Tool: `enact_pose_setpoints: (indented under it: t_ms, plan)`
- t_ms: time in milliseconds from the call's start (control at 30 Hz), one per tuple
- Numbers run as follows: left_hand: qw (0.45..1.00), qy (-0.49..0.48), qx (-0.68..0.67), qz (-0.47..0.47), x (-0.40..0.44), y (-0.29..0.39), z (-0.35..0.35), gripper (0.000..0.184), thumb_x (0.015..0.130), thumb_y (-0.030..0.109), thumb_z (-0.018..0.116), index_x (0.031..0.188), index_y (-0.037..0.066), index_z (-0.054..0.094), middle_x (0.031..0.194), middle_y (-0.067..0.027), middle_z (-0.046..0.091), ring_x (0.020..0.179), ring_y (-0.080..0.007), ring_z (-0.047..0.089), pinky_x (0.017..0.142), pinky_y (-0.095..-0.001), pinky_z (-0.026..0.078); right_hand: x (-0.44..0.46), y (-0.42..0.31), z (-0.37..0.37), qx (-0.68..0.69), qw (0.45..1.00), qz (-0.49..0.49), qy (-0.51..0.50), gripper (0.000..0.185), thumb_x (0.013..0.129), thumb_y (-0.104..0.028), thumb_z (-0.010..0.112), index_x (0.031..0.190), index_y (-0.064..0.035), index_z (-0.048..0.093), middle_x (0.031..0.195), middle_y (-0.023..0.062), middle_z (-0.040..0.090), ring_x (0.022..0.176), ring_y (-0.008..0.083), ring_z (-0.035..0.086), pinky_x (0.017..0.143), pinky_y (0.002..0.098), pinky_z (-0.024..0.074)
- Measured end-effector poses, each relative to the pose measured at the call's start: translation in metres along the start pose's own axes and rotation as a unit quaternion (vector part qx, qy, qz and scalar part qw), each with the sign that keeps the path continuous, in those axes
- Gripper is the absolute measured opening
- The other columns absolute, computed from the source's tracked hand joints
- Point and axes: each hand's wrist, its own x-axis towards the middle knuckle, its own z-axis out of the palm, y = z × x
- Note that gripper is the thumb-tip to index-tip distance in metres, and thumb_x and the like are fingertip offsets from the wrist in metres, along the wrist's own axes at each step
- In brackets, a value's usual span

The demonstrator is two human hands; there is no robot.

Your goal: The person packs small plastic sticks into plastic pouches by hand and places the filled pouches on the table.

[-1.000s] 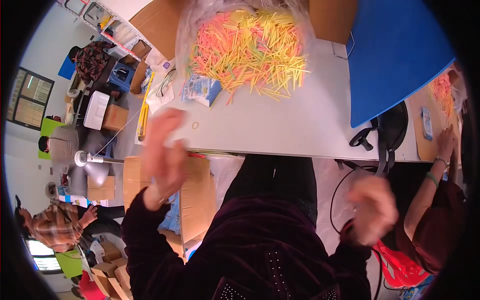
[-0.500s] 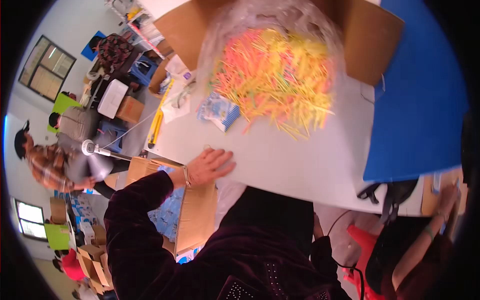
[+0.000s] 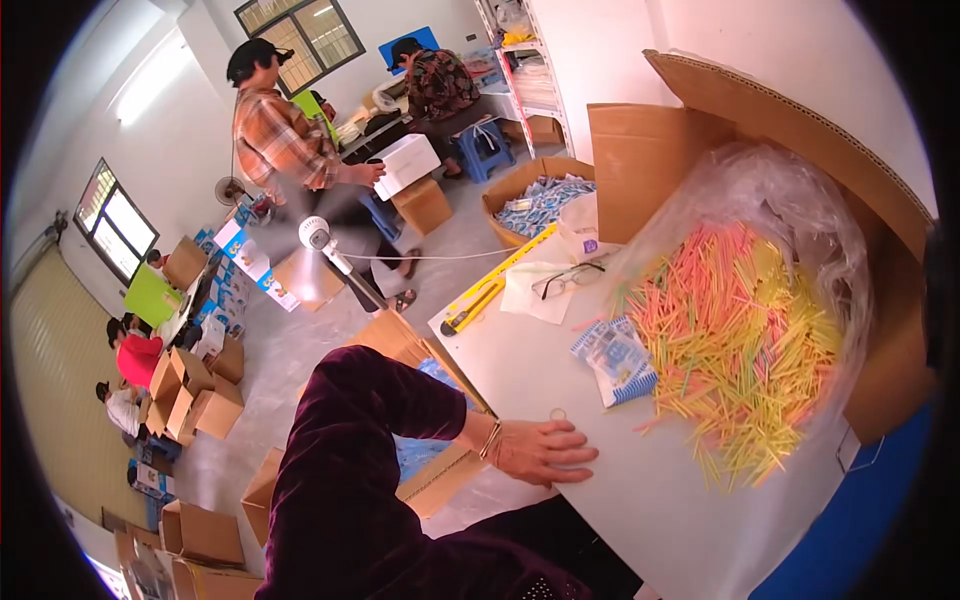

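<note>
My left hand (image 3: 540, 452) lies flat on the edge of the white table (image 3: 570, 370), fingers stretched out and holding nothing. Just beyond the fingertips is a small ring-shaped loop (image 3: 558, 414), partly against the hand. A blue and white packet (image 3: 615, 360) rests farther up the table, beside a heap of thin pink, yellow and green sticks (image 3: 740, 350). The sticks spill from a clear plastic bag (image 3: 840, 230) inside a cardboard box (image 3: 650, 160) lying on its side. My right hand is out of view.
A yellow box cutter (image 3: 475, 305), a yellow ruler (image 3: 530, 250) and glasses (image 3: 568, 280) on white paper lie at the table's left. Below my arm stands a carton (image 3: 440, 480) of blue packets. A small fan (image 3: 315, 233) stands nearby. A person in plaid (image 3: 285, 140) stands beyond.
My view has swung left, showing more of the room and the standing person. The left hand stays flat on the table edge. The co-worker at the right has left view.
</note>
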Motion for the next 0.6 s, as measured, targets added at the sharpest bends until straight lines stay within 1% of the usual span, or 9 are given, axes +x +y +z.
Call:
enact_pose_setpoints:
  t_ms: [33, 67, 100, 200, 267, 333, 500, 533, 600]
  plan:
    - [1.0, -0.012, -0.027, -0.003, 0.001, -0.001, -0.001, 0.049, 0.082, 0.034, 0.057, 0.122, 0.006, 0.05, 0.129, -0.0183, 0.044, 0.11, -0.0302, 0.044, 0.091, -0.0428, 0.037, 0.007, 0.003, -0.001, -0.004, 1.0, 0.001, 0.004, 0.035, 0.091, -0.023, 0.046, 0.113, 0.0028, 0.051, 0.106, 0.0228, 0.057, 0.092, 0.0312, 0.056, 0.08, 0.0386, 0.0451]
    - [0.999, -0.018, -0.029, -0.001, 0.001, -0.002, 0.0, 0.052, 0.083, 0.039, 0.055, 0.123, 0.006, 0.049, 0.13, -0.0186, 0.043, 0.11, -0.0305, 0.044, 0.091, -0.0436, 0.037, 0.012, 0.008, -0.003, -0.008, 1.0, 0.005, 0.007, 0.035, 0.091, -0.023, 0.046, 0.113, 0.0029, 0.051, 0.106, 0.0229, 0.057, 0.092, 0.0314, 0.056, 0.08, 0.0388, 0.0451]
    - [0.999, -0.017, -0.034, 0.0, 0.001, -0.003, 0.002, 0.052, 0.083, 0.039, 0.055, 0.123, 0.006, 0.049, 0.13, -0.0186, 0.043, 0.11, -0.0305, 0.044, 0.091, -0.0436, 0.037, 0.014, 0.014, -0.007, -0.013, 1.0, 0.011, 0.008, 0.035, 0.091, -0.023, 0.045, 0.113, 0.003, 0.051, 0.106, 0.023, 0.057, 0.092, 0.0317, 0.056, 0.08, 0.039, 0.0451]
    - [0.997, -0.042, -0.07, -0.012, -0.002, -0.004, 0.008, 0.057, 0.084, 0.046, 0.052, 0.125, 0.007, 0.048, 0.131, -0.0181, 0.041, 0.111, -0.0303, 0.043, 0.092, -0.0445, 0.035, 0.009, 0.029, -0.018, -0.025, 0.999, 0.043, 0.011, 0.035, 0.091, -0.023, 0.045, 0.113, 0.0033, 0.05, 0.106, 0.0233, 0.057, 0.092, 0.0325, 0.056, 0.081, 0.0396, 0.0451]
    - [0.995, -0.05, -0.091, -0.005, 0.0, -0.012, 0.005, 0.057, 0.083, 0.046, 0.052, 0.125, 0.007, 0.047, 0.132, -0.0179, 0.041, 0.111, -0.0303, 0.042, 0.092, -0.0446, 0.035, 0.008, 0.033, -0.028, -0.033, 0.997, 0.066, 0.022, 0.035, 0.091, -0.023, 0.045, 0.113, 0.0036, 0.05, 0.106, 0.0235, 0.057, 0.092, 0.033, 0.056, 0.081, 0.04, 0.0451]
    - [0.991, -0.061, -0.117, -0.006, 0.004, -0.011, -0.001, 0.057, 0.083, 0.045, 0.053, 0.126, 0.008, 0.047, 0.132, -0.0177, 0.041, 0.111, -0.0302, 0.042, 0.092, -0.0446, 0.035, -0.01, 0.029, -0.026, -0.035, 0.995, 0.09, 0.024, 0.035, 0.091, -0.023, 0.045, 0.113, 0.0038, 0.05, 0.106, 0.0237, 0.057, 0.092, 0.0336, 0.056, 0.081, 0.0403, 0.0451]
    - [0.994, -0.084, -0.064, -0.001, 0.002, -0.007, 0.003, 0.059, 0.081, 0.044, 0.055, 0.128, 0.008, 0.046, 0.133, -0.0179, 0.04, 0.111, -0.0307, 0.043, 0.091, -0.0463, 0.036, -0.074, 0.013, -0.017, -0.06, 0.988, 0.132, 0.049, 0.036, 0.091, -0.023, 0.045, 0.113, 0.0043, 0.05, 0.106, 0.0242, 0.056, 0.092, 0.0349, 0.056, 0.081, 0.0413, 0.0451]
    - [0.994, -0.089, -0.07, -0.009, 0.0, -0.006, 0.004, 0.06, 0.08, 0.042, 0.055, 0.128, 0.008, 0.045, 0.133, -0.0174, 0.04, 0.113, -0.0309, 0.041, 0.091, -0.0478, 0.036, -0.089, 0.012, -0.018, -0.074, 0.986, 0.136, 0.054, 0.036, 0.091, -0.023, 0.045, 0.113, 0.0044, 0.05, 0.106, 0.0243, 0.056, 0.092, 0.0352, 0.056, 0.082, 0.0415, 0.0451]
    - [0.995, -0.092, -0.03, -0.017, -0.001, -0.002, 0.006, 0.062, 0.079, 0.042, 0.057, 0.129, 0.009, 0.044, 0.135, -0.0173, 0.038, 0.115, -0.0314, 0.04, 0.092, -0.0499, 0.034, -0.14, 0.013, -0.02, -0.104, 0.98, 0.158, 0.058, 0.036, 0.091, -0.023, 0.045, 0.113, 0.0046, 0.05, 0.107, 0.0245, 0.056, 0.092, 0.0357, 0.056, 0.082, 0.0418, 0.0451]
